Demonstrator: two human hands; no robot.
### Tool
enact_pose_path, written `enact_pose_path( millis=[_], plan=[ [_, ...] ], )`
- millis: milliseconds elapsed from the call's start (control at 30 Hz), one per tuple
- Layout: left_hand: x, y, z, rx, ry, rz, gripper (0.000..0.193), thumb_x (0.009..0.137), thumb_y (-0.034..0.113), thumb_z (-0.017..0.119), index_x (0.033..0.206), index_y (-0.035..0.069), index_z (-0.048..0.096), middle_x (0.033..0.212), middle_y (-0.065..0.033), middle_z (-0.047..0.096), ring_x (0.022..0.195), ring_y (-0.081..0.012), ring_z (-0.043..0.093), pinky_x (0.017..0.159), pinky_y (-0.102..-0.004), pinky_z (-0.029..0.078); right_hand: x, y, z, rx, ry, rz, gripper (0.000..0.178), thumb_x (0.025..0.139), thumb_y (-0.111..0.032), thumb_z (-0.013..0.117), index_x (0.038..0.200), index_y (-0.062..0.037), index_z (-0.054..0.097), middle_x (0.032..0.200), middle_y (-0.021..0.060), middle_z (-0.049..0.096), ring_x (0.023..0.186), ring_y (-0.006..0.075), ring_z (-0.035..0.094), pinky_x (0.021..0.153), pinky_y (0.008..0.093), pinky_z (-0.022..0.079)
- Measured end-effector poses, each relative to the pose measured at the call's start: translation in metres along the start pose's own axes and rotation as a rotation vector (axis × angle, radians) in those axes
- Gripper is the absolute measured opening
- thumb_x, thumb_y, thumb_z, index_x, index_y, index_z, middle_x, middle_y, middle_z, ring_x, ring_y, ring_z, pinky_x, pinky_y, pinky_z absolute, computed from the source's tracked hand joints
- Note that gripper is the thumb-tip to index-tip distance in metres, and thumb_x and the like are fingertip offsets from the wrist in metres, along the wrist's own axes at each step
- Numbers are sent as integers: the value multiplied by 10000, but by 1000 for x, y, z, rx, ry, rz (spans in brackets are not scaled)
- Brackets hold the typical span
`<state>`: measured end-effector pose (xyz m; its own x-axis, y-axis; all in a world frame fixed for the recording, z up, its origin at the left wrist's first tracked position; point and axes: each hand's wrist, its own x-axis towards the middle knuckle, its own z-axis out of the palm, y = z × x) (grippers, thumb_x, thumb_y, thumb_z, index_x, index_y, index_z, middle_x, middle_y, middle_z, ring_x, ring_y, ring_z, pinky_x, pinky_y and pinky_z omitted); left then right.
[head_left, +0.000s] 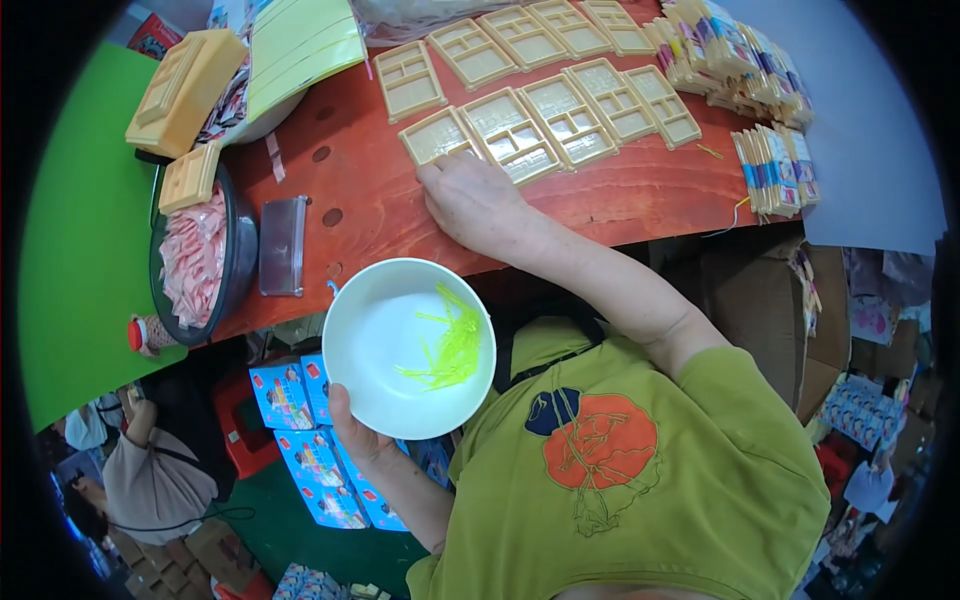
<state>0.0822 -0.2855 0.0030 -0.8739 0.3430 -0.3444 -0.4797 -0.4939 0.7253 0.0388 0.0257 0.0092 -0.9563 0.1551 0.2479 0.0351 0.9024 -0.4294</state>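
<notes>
My left hand point(357, 425) grips the lower rim of a white round bowl point(365, 345), tilted so its inside shows. A loose heap of thin neon-yellow plastic strips point(452, 345) lies on the bowl's right side. My right hand point(475, 205) is over the near edge of a cream compartment tray point(432, 137), the leftmost of the front row. Its fingers are curled together, and whatever they pinch is hidden beneath them. Several more cream trays point(515, 135) lie in two rows on the red wooden table point(370, 220).
Left on the table are a dark basin point(240, 255) of pink strips point(195, 255) and a clear plastic box point(283, 245). Stacked cream trays point(180, 95) stand behind. Bundled packs point(775, 170) are piled at the right. Blue printed boxes point(320, 475) sit below; another person point(160, 480) is at lower left.
</notes>
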Motion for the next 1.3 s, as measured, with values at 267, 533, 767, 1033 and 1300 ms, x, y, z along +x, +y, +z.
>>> enact_pose_path(
  millis=[267,533,767,1033,1300],
  plan=[
    [34,-10,57,-9,-74,-54,516,1026,310,490,1426,-12,443,1393,-169,557,1265,-275,559,1079,-425,446,-40,17,-59,453,198,-69,122,904,-106,634,989,-20,647,847,121,654,815,321,652,661,419,536],
    [43,-44,136,228,-291,-95,552,980,242,533,1434,-31,379,1353,-152,532,1238,-227,538,1059,-373,420,-88,-9,-114,-175,-370,-270,168,854,-183,689,912,-33,640,839,87,617,839,269,656,703,400,525],
    [42,-68,147,236,-327,-171,547,968,251,565,1409,-26,396,1312,-147,561,1217,-203,554,1038,-352,435,-116,11,-121,-102,-465,-232,130,838,-145,673,858,-22,634,833,105,621,845,276,663,737,413,524],
    [43,-77,152,338,-317,-170,580,958,276,587,1415,-26,396,1304,-146,565,1217,-200,556,1031,-340,443,-123,28,-124,17,-572,-243,141,808,-97,645,904,4,620,927,138,615,861,322,665,754,449,537],
    [47,-86,158,309,-325,-268,559,968,285,577,1413,-14,419,1310,-137,572,1208,-195,563,1031,-339,441,-131,40,-115,359,-385,-142,118,867,-85,624,952,-6,605,1007,135,601,824,343,650,716,447,523]
  ],
)
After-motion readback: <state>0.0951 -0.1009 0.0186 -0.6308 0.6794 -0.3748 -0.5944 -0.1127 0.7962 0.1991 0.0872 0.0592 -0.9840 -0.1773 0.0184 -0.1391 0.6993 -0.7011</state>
